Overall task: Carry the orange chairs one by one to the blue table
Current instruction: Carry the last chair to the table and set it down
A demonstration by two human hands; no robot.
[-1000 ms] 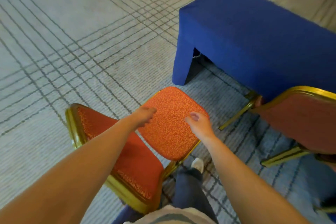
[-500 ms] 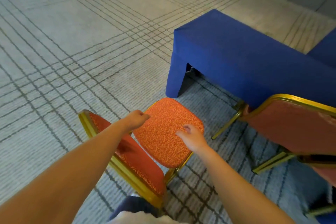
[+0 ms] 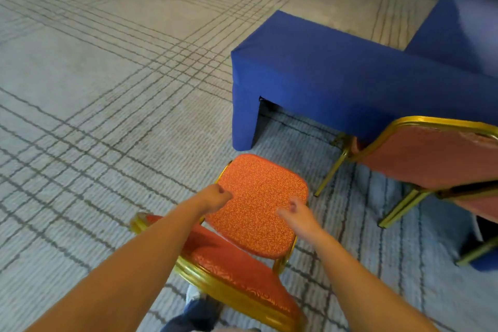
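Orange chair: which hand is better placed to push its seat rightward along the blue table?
Left, probably: the left hand is at the left edge of the orange chair seat, behind a rightward push along the blue table; the right hand is over the seat's right side, ahead of it.

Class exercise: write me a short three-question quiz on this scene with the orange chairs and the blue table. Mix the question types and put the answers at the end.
1. True or false: the near orange chair has its backrest on the person's side and its seat toward the blue table.
2. Where is the second orange chair? A) on top of the table B) to the right, beside the table C) stacked on the near chair
3. Fill in: the left hand and the right hand are both over the near chair's ____.
Key: 1 true; 2 B; 3 seat.
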